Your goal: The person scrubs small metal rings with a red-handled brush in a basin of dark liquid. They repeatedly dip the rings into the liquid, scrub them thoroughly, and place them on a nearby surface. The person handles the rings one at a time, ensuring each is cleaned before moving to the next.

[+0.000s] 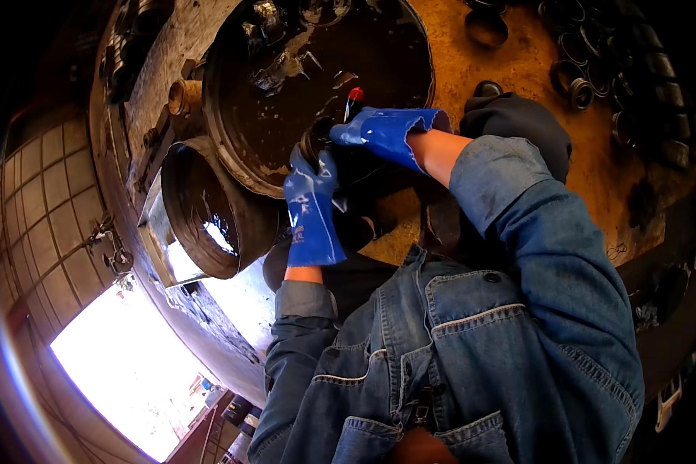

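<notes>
Gripping a dark ring w/ the L hand — thumb and fingers are closing round its near side, blue glove and all. The ring is sitting tilted over the near part of a big round pan, whose inside is looking black, wet and prob. oily. The R hand is bending in from the other side, fingertips right by the ring's edge; can't tell if they're actually pressing on it. That hand is also apparently clasping a red-tipped tool, red end poking up past the fingers; type unclear.

Handling, my guess: the ring is looking like metal, so it's prob. being stiff, fairly hefty for its size, not fragile. Main trouble is slip — the gloves are shining w/ wet, and any oily film would be cutting friction. Best hold: thumb one side of the wall, fingers the other, hooking the rim rather than pinching the smooth outside. Edges may be sharp, so gloves are helping. More rings are lying off to the R, well apart.
</notes>
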Motion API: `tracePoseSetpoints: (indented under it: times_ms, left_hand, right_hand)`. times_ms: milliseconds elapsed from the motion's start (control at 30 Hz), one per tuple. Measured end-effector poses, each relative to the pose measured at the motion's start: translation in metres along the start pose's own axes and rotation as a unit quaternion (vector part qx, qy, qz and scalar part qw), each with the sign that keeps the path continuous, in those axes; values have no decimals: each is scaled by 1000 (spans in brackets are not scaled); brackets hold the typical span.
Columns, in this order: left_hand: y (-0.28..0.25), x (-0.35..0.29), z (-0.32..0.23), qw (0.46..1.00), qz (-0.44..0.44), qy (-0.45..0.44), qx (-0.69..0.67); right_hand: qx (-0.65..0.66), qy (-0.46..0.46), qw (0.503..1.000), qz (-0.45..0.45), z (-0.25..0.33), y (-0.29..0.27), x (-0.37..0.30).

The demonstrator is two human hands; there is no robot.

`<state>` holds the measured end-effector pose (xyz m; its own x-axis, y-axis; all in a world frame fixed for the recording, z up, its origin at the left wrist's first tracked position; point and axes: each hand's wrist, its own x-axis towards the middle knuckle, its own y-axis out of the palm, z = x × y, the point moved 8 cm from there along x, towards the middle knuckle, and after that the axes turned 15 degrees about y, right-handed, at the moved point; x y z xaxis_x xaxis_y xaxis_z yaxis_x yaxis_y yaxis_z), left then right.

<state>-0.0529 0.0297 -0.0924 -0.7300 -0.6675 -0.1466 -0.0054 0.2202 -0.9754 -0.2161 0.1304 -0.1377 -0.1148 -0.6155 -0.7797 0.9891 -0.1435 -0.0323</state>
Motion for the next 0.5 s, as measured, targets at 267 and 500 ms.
tracePoseSetpoints:
  times_ms: [267, 500]
  left_hand:
    - [17, 73, 14, 928, 309, 52, -199]
    - [17, 51, 34, 975, 102, 62, -185]
  right_hand:
    - [-208, -166, 964, -20, 11, 23, 6]
    - [-422, -139, 892, -85, 26, 31, -5]
